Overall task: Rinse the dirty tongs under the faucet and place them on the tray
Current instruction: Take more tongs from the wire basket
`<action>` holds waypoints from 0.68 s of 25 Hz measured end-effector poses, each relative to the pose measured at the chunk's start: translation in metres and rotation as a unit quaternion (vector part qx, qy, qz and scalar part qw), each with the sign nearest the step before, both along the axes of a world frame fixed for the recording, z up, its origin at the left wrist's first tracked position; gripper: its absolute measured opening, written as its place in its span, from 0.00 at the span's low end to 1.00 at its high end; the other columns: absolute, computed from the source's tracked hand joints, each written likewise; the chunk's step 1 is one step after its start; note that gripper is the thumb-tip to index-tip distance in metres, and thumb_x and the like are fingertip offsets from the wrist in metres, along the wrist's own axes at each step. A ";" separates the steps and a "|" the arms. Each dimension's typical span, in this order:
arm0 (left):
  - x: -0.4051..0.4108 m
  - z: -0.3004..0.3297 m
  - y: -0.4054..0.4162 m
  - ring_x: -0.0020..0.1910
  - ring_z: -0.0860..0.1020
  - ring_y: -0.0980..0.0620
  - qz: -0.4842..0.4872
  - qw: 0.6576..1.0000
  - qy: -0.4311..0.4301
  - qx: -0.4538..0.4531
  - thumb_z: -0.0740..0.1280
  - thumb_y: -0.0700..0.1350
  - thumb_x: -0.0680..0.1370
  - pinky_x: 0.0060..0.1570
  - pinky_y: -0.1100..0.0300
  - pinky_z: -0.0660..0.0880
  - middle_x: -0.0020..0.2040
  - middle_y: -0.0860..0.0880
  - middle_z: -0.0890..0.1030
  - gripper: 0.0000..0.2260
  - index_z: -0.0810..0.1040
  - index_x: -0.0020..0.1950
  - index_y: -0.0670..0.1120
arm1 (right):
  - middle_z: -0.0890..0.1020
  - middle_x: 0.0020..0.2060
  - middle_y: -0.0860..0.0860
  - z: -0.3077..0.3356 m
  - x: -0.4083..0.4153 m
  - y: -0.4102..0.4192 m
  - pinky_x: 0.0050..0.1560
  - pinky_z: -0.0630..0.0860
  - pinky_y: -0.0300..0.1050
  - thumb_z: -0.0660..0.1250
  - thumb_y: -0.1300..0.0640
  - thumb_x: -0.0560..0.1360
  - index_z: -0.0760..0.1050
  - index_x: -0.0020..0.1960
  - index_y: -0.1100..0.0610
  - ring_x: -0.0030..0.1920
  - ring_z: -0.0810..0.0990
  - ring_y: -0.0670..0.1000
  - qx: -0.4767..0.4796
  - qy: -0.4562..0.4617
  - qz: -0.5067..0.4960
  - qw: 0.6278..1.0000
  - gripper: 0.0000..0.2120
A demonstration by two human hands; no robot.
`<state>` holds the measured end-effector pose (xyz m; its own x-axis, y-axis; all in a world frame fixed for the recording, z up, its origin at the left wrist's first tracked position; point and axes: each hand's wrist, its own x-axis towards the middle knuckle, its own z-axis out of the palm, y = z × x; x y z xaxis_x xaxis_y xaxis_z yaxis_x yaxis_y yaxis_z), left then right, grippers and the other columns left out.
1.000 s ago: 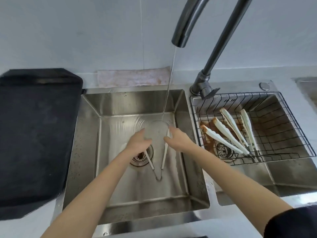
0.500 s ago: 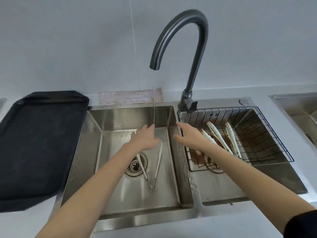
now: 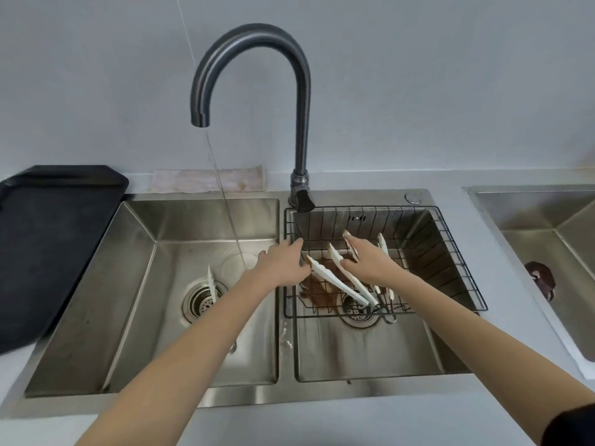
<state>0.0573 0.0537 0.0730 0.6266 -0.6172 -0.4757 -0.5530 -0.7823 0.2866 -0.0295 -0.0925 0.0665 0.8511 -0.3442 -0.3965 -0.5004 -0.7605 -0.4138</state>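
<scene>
Lying in the wire basket [image 3: 450, 249] — dirty tongs [image 3: 341, 281], tips up-left — both hands' [image 3: 283, 263] grip empty, fingers straight.

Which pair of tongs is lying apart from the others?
The tongs in the left basin, by the drain; the other tongs lie in the wire basket.

Both bare forearms reach up from the bottom edge and converge toward the centre. The left forearm enters at about 7 o'clock and runs toward 1 o'clock; the left hand [image 3: 283, 264] lies palm down with fingers extended and slightly spread, tips pointing to 1 o'clock. The right forearm enters at about 4 o'clock, a dark sleeve edge at its lower end, and runs toward 10 o'clock; the right hand [image 3: 367, 259] is palm down, fingers straight, pointing to 11 o'clock. The hands are near each other, not touching.
</scene>
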 end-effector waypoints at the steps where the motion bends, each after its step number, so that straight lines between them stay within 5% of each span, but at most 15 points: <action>1: -0.005 -0.003 -0.008 0.75 0.58 0.42 -0.002 1.000 -0.004 0.007 0.57 0.51 0.78 0.71 0.44 0.60 0.77 0.43 0.57 0.29 0.51 0.76 0.46 | 0.61 0.75 0.57 -0.002 -0.005 -0.010 0.67 0.68 0.52 0.59 0.53 0.78 0.51 0.77 0.56 0.70 0.68 0.58 0.002 0.000 0.000 1.000 0.31; 8: -0.037 -0.021 -0.063 0.72 0.62 0.41 -0.015 1.000 0.003 0.014 0.59 0.50 0.78 0.68 0.44 0.63 0.75 0.44 0.61 0.28 0.54 0.76 0.47 | 0.60 0.75 0.58 -0.027 -0.032 -0.068 0.69 0.64 0.51 0.58 0.55 0.78 0.52 0.76 0.59 0.73 0.63 0.58 0.016 0.037 -0.028 0.999 0.30; 13: -0.048 -0.043 -0.093 0.73 0.61 0.41 -0.022 0.998 0.045 0.035 0.58 0.50 0.78 0.68 0.46 0.64 0.75 0.44 0.60 0.27 0.55 0.75 0.45 | 0.70 0.67 0.62 -0.053 -0.041 -0.096 0.61 0.71 0.51 0.60 0.57 0.76 0.56 0.74 0.61 0.63 0.73 0.61 0.045 0.042 -0.067 0.996 0.28; 17: -0.049 -0.059 -0.110 0.71 0.61 0.40 -0.021 0.997 0.058 0.044 0.58 0.50 0.78 0.68 0.45 0.63 0.74 0.42 0.61 0.27 0.56 0.75 0.44 | 0.71 0.64 0.64 -0.071 -0.037 -0.108 0.60 0.70 0.50 0.60 0.57 0.76 0.57 0.72 0.61 0.63 0.72 0.62 0.057 0.063 -0.085 0.993 0.27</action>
